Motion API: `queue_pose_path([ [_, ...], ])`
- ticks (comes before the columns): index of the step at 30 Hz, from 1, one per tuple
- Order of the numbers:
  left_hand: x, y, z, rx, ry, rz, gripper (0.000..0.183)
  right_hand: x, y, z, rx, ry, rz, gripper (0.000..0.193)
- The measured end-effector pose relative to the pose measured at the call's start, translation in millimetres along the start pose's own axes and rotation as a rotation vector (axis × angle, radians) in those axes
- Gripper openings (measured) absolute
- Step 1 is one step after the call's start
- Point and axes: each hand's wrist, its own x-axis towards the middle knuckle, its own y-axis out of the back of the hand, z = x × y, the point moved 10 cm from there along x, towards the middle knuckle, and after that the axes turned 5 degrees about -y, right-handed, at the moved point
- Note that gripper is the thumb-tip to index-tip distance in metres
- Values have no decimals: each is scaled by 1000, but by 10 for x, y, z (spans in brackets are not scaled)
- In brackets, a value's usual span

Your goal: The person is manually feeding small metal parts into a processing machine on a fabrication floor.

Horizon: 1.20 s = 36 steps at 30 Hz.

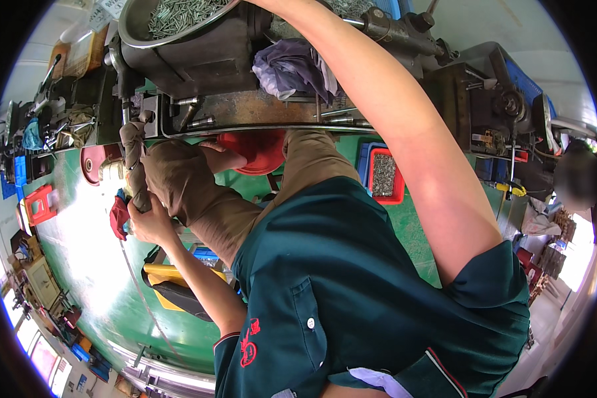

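Note:
My left hand [154, 224] is closed round the lower end of a long lever [133, 156] at the left. Brownish cloth is wrapped and knotted round the lever, which joins the machine above. My right forearm [385, 99] reaches up across the machine and leaves through the top edge, so my right hand is out of sight. A metal bowl [127, 34] stands on the machine, with many small metal pins or screws [179, 16] in it. Right of the bowl, a crumpled purple-grey rag [286, 66] lies near my right forearm.
A machine tray [245, 111] holds metal rods and tools. Below it are a red stool [262, 149] and a red bin [398, 189] of small metal parts. Beside my left forearm is a yellow and black object [169, 292]. Other machines [504, 109] stand right; a person [575, 176] shows there, blurred.

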Motion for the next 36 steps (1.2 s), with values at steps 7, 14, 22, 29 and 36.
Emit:
queue_pose_path([
  [7,15,-1,29,-10,-13,6,36,10,25,10,11,-2,18,30],
  [14,10,27,17,1,-5,8,37,18,-6,35,0,-32,2,30],
  [22,-5,-9,-20,5,1,-3,38,-18,29,39,64,-37,29,29],
  [29,11,-13,-8,8,1,-6,38,4,14,58,75,-44,6,29],
  [36,6,33,30,-1,-17,32,37,-10,35,35,77,-40,31,29],
])
